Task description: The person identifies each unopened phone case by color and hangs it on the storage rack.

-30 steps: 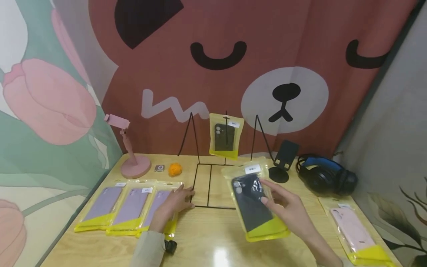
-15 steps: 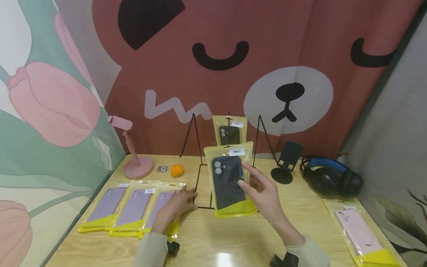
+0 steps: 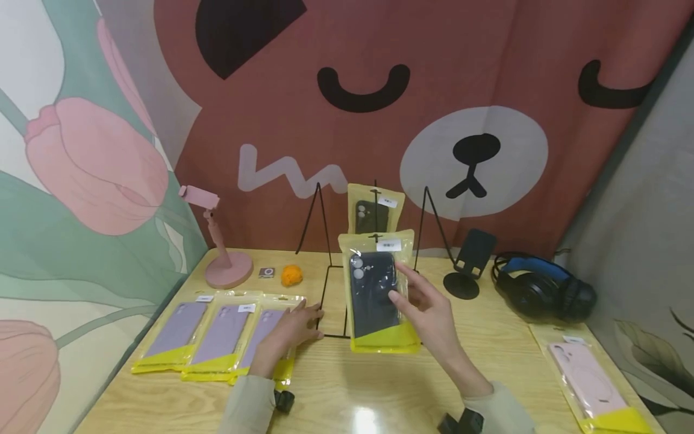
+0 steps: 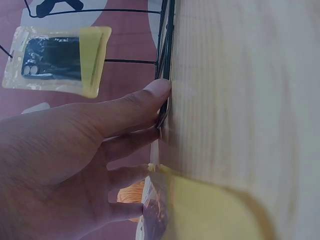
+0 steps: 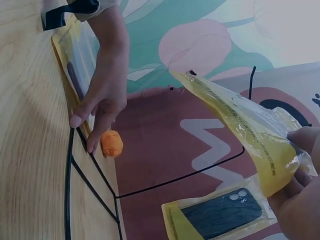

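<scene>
My right hand [image 3: 431,310] grips a dark phone case in a clear-and-yellow pouch [image 3: 374,295] by its right edge, thumb in front. The pouch stands upright before the black wire rack [image 3: 336,337]. The rack's middle prong reaches the pouch's hang hole in the head view; whether it passes through, I cannot tell. Behind it hangs another pouched dark phone case [image 4: 52,57], partly covered in the head view. My left hand [image 3: 293,331] pinches the rack's front left base corner between thumb and fingers. Its other fingers lie over a pouched purple phone case [image 3: 265,325].
More pouched purple phone cases [image 3: 217,331] lie in a row at left. Behind them stand a pink phone stand [image 3: 228,271], a small card [image 3: 267,273] and an orange ball [image 3: 291,275]. A black phone stand [image 3: 461,286], headphones [image 3: 542,289] and a pouched pink case [image 3: 588,377] are at right.
My right hand has moved left and up with the pouched phone case, turning it from tilted to upright before the rack's middle. My left hand has stayed on the rack corner.
</scene>
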Demonstrator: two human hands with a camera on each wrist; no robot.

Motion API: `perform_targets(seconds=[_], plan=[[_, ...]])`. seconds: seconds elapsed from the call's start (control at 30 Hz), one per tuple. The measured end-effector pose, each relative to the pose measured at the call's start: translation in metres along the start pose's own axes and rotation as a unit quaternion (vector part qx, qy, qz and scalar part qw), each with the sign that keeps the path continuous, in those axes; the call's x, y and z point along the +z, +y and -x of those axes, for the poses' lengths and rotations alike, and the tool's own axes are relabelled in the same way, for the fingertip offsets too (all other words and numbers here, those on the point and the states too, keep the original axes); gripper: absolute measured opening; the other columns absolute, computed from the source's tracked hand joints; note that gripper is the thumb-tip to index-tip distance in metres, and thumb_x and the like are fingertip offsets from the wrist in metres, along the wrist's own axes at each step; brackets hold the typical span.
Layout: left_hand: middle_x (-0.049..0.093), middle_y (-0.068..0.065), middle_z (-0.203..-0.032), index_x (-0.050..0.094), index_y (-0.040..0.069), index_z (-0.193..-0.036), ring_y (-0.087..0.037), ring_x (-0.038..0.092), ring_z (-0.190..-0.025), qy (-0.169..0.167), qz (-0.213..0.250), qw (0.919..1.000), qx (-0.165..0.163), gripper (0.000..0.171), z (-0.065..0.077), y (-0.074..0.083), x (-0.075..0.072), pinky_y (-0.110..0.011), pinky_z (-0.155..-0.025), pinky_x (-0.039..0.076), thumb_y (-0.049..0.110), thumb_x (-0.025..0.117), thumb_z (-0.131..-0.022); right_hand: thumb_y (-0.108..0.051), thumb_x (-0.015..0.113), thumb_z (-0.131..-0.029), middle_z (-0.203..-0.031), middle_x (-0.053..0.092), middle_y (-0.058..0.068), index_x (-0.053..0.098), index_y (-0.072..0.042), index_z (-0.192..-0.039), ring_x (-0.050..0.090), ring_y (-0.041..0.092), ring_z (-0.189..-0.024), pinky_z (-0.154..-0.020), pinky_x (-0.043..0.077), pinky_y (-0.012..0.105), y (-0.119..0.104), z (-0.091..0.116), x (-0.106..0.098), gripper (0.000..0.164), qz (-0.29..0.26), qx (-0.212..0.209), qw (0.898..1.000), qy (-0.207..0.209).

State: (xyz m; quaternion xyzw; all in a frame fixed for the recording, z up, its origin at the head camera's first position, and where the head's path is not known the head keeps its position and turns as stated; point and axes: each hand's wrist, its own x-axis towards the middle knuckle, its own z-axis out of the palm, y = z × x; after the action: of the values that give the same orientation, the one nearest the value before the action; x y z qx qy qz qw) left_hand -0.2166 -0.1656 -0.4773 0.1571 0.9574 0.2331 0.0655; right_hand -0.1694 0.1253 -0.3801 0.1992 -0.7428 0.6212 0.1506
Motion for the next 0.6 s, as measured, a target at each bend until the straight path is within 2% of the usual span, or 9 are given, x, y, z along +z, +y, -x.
perform_targets(seconds=[0.07, 0.17, 0.27, 0.33, 0.4, 0.47, 0.5, 0.57, 0.6], plan=[[0.045, -0.012, -0.146, 0.061, 0.006, -0.130, -0.043, 0.024, -0.141, 0.000, 0.003, 1.0000, -0.001, 0.052, 0.000, 0.000, 0.000, -0.064, -0.111, 0.016, 0.026, 0.075, -0.083, -0.010, 0.070, -0.088, -0.098, 0.063, 0.006, 0.055, -0.019, -0.137, 0.060, 0.012, -0.077, -0.068, 0.052, 0.021, -0.003, -0.006, 0.001, 0.052, 0.013, 0.008, 1.000, 0.005], [0.045, -0.013, -0.146, 0.061, 0.006, -0.129, -0.044, 0.025, -0.140, 0.000, 0.004, 1.0000, 0.000, 0.052, 0.000, 0.000, 0.000, -0.064, -0.111, 0.016, 0.026, 0.075, -0.083, -0.009, 0.069, -0.089, -0.078, 0.050, 0.008, 0.053, -0.013, -0.138, 0.046, 0.014, -0.064, -0.056, 0.041, 0.022, -0.006, -0.016, 0.003, 0.051, 0.023, 0.003, 1.000, 0.004], [0.045, -0.013, -0.146, 0.061, 0.006, -0.129, -0.044, 0.025, -0.140, -0.004, 0.003, 1.0000, 0.001, 0.053, 0.000, 0.000, 0.001, -0.065, -0.111, 0.016, 0.027, 0.075, -0.083, -0.007, 0.066, -0.091, -0.074, 0.043, 0.009, 0.050, -0.009, -0.140, 0.040, 0.014, -0.061, -0.054, 0.038, 0.025, -0.007, -0.027, 0.004, 0.052, 0.032, -0.002, 0.999, -0.003], [0.045, -0.014, -0.145, 0.061, 0.006, -0.129, -0.045, 0.026, -0.139, -0.005, 0.001, 1.0000, 0.004, 0.053, -0.001, -0.001, 0.003, -0.065, -0.110, 0.017, 0.027, 0.075, -0.082, -0.008, 0.065, -0.092, -0.077, 0.044, 0.011, 0.049, -0.011, -0.142, 0.040, 0.014, -0.062, -0.058, 0.040, 0.027, -0.001, -0.035, 0.005, 0.053, 0.031, 0.003, 0.999, -0.004], [0.046, -0.014, -0.145, 0.061, 0.006, -0.129, -0.045, 0.026, -0.139, -0.005, 0.000, 1.0000, 0.003, 0.053, 0.000, -0.001, 0.003, -0.065, -0.110, 0.018, 0.028, 0.075, -0.083, -0.008, 0.064, -0.093, -0.095, 0.056, 0.011, 0.048, -0.013, -0.143, 0.047, 0.012, -0.072, -0.070, 0.047, 0.029, 0.005, -0.043, 0.006, 0.052, 0.039, 0.005, 0.999, -0.001], [0.046, -0.014, -0.145, 0.062, 0.006, -0.129, -0.044, 0.026, -0.139, -0.002, 0.001, 1.0000, 0.003, 0.053, 0.000, 0.000, 0.003, -0.065, -0.110, 0.018, 0.028, 0.075, -0.083, -0.008, 0.062, -0.094, -0.116, 0.059, 0.011, 0.048, -0.015, -0.143, 0.050, 0.013, -0.082, -0.084, 0.049, 0.035, 0.012, -0.051, 0.007, 0.052, 0.042, 0.006, 0.999, 0.002], [0.046, -0.014, -0.145, 0.062, 0.006, -0.129, -0.044, 0.026, -0.139, -0.001, 0.002, 1.0000, 0.001, 0.052, 0.000, 0.000, 0.003, -0.065, -0.110, 0.018, 0.028, 0.075, -0.083, -0.008, 0.062, -0.094, -0.130, 0.055, 0.009, 0.047, -0.016, -0.143, 0.052, 0.013, -0.093, -0.092, 0.048, 0.039, 0.015, -0.055, 0.008, 0.052, 0.043, 0.006, 0.999, 0.004], [0.046, -0.014, -0.145, 0.062, 0.006, -0.129, -0.044, 0.026, -0.140, 0.001, 0.004, 1.0000, 0.000, 0.052, 0.000, 0.000, 0.002, -0.065, -0.110, 0.017, 0.027, 0.075, -0.083, -0.006, 0.060, -0.094, -0.146, 0.045, 0.004, 0.047, -0.016, -0.144, 0.049, 0.016, -0.101, -0.101, 0.042, 0.044, 0.022, -0.063, 0.009, 0.052, 0.041, 0.002, 0.999, 0.008], [0.046, -0.014, -0.145, 0.062, 0.006, -0.128, -0.044, 0.026, -0.140, 0.001, 0.005, 1.0000, 0.000, 0.052, 0.000, 0.000, 0.001, -0.065, -0.110, 0.017, 0.027, 0.075, -0.083, -0.005, 0.060, -0.095, -0.147, 0.044, 0.005, 0.046, -0.015, -0.144, 0.048, 0.019, -0.100, -0.101, 0.041, 0.046, 0.025, -0.067, 0.010, 0.052, 0.035, -0.002, 0.999, 0.008]])
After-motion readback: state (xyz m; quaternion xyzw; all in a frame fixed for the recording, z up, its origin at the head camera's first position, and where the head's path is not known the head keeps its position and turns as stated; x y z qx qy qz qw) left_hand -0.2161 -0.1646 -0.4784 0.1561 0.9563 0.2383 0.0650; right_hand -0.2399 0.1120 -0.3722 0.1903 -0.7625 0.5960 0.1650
